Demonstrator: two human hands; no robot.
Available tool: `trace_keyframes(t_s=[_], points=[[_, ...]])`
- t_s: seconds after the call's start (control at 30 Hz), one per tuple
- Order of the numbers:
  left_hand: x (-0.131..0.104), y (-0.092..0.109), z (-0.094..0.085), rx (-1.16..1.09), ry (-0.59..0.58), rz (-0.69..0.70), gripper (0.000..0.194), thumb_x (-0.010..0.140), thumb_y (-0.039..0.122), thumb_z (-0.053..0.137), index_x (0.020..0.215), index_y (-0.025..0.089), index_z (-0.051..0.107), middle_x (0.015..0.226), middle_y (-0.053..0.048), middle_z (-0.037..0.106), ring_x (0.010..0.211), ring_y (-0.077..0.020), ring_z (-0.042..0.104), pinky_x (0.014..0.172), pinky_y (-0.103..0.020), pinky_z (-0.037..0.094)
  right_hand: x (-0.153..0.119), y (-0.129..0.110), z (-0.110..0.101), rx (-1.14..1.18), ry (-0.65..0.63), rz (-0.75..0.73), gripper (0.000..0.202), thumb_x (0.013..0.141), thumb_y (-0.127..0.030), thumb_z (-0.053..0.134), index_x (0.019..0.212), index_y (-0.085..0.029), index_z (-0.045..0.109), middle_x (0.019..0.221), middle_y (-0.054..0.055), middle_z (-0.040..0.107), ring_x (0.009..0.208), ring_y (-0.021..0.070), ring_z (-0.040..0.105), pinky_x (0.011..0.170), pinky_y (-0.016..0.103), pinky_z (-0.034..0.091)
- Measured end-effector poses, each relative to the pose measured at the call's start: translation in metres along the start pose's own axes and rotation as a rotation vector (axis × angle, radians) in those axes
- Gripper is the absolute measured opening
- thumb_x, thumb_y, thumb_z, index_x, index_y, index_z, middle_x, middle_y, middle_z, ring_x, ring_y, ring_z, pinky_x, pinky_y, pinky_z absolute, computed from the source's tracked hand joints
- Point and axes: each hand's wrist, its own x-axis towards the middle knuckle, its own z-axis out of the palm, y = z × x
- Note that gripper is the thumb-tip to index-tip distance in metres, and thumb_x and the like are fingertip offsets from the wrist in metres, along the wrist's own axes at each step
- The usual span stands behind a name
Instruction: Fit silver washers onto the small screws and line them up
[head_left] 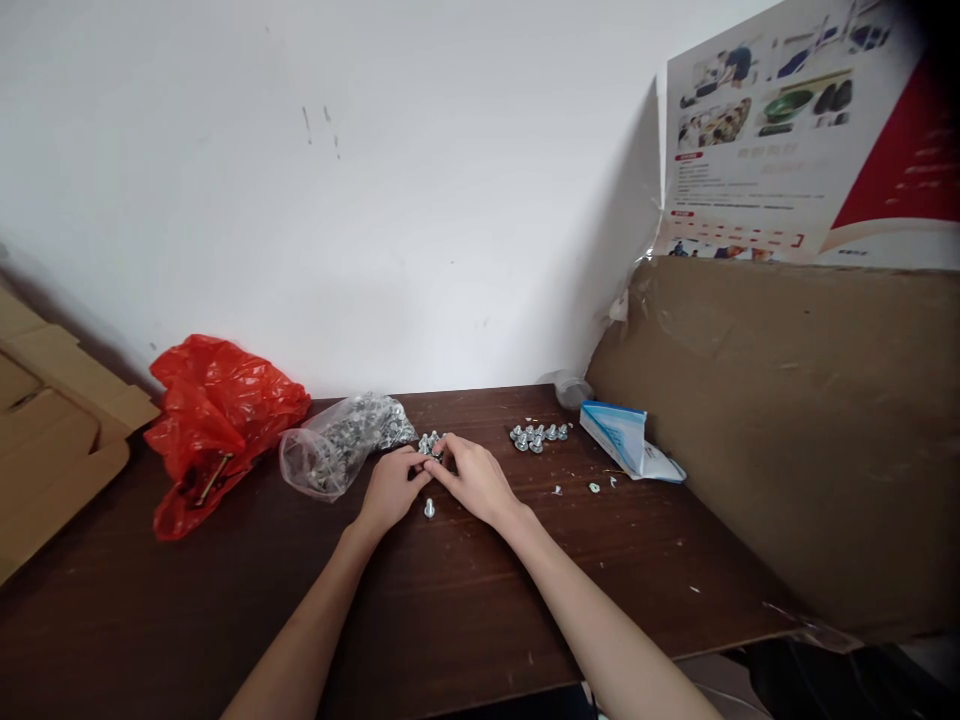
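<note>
My left hand (394, 487) and my right hand (478, 477) meet over the table at a small cluster of silver bolts (425, 443). The thumb and fingers of my right hand close around metal at the cluster's right side, which looks like a bolt. My left hand is bent inward with its fingertips together beside the right thumb; what they hold, if anything, is hidden. Just in front of both hands, a single bolt (429, 508) stands head down. Farther right, a second group of bolts (536, 437) is set close together on the table.
Left of my hands lies a clear plastic bag (341, 450) full of metal pieces. Beyond it are a red plastic bag (217, 410) and cardboard (52, 430). On the right, a blue-and-white packet (622, 440) rests by a tall cardboard panel (795, 430). Scraps (594, 488) dot the dark table (450, 610).
</note>
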Motion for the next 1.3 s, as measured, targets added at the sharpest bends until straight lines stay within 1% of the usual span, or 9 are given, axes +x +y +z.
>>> trace_keyframes(t_s=[0.13,0.37,0.57,0.77,0.97,1.07,1.17,1.23,1.3], points=[[-0.001,0.0,0.001,-0.015,0.004,0.002,0.017,0.078,0.025,0.054,0.069,0.016,0.065,0.065,0.002,0.05,0.058,-0.0112,0.042,0.057,-0.023,0.03,0.0,-0.001,0.001,-0.013,0.008,-0.017,0.006,0.087,-0.024,0.053,0.083,-0.021,0.053,0.086,0.002,0.062,0.076,0.0157,0.057,0.064,0.024,0.036],[-0.001,0.001,0.0,-0.003,-0.006,0.001,0.02,0.079,0.025,0.054,0.063,0.016,0.06,0.063,0.002,0.047,0.059,-0.0114,0.042,0.057,-0.023,0.029,0.002,-0.004,0.01,-0.119,0.028,0.093,0.016,0.09,-0.034,0.049,0.082,-0.02,0.051,0.079,0.003,0.062,0.071,0.018,0.058,0.06,0.025,0.035],[0.0,-0.002,0.001,-0.002,0.004,0.026,0.016,0.078,0.022,0.053,0.067,0.016,0.062,0.064,0.002,0.05,0.06,-0.0117,0.042,0.057,-0.023,0.03,0.0,-0.005,0.003,-0.033,0.032,-0.021,0.013,0.088,-0.031,0.053,0.095,-0.02,0.055,0.089,0.003,0.062,0.082,0.0174,0.057,0.069,0.026,0.039],[-0.001,-0.002,0.001,-0.008,0.005,-0.005,0.019,0.079,0.028,0.053,0.076,0.016,0.067,0.066,0.001,0.053,0.059,-0.0121,0.044,0.057,-0.024,0.031,0.001,-0.002,0.0,-0.025,0.019,-0.037,0.005,0.086,-0.02,0.055,0.087,-0.02,0.06,0.092,0.003,0.062,0.086,0.0167,0.057,0.076,0.027,0.04],[-0.001,-0.001,0.0,-0.001,-0.002,0.025,0.016,0.078,0.025,0.053,0.071,0.017,0.065,0.065,0.002,0.051,0.06,-0.012,0.043,0.057,-0.023,0.031,0.003,-0.001,0.006,-0.053,0.037,0.011,0.011,0.087,-0.027,0.056,0.079,-0.019,0.055,0.083,0.003,0.061,0.08,0.0176,0.056,0.072,0.027,0.039],[-0.001,-0.002,0.0,0.008,0.007,0.026,0.018,0.078,0.025,0.054,0.065,0.015,0.061,0.064,0.002,0.05,0.059,-0.0118,0.043,0.057,-0.023,0.03,0.003,-0.001,0.007,-0.029,0.066,0.021,0.014,0.087,-0.032,0.056,0.083,-0.019,0.055,0.08,0.002,0.061,0.08,0.0179,0.056,0.072,0.028,0.039],[0.0,-0.003,0.001,0.003,0.008,0.022,0.018,0.078,0.024,0.053,0.065,0.015,0.062,0.064,0.002,0.05,0.059,-0.0117,0.043,0.057,-0.023,0.03,0.003,-0.002,0.004,0.017,0.063,-0.029,0.008,0.086,-0.027,0.057,0.088,-0.019,0.057,0.083,0.002,0.061,0.082,0.0172,0.055,0.073,0.027,0.039],[-0.001,-0.004,0.001,-0.003,0.004,0.019,0.016,0.078,0.024,0.053,0.07,0.016,0.065,0.064,0.002,0.05,0.059,-0.0119,0.043,0.057,-0.023,0.03,0.003,-0.002,0.003,0.029,0.049,-0.052,0.002,0.084,-0.021,0.057,0.085,-0.019,0.057,0.085,0.001,0.061,0.083,0.0168,0.055,0.074,0.026,0.039],[-0.001,-0.003,0.001,-0.004,-0.001,0.016,0.017,0.078,0.025,0.052,0.074,0.017,0.067,0.064,0.002,0.051,0.06,-0.012,0.044,0.057,-0.023,0.03,0.003,-0.001,0.003,0.027,0.047,-0.047,0.003,0.084,-0.019,0.058,0.08,-0.019,0.056,0.086,0.001,0.061,0.083,0.0166,0.054,0.073,0.026,0.039]])
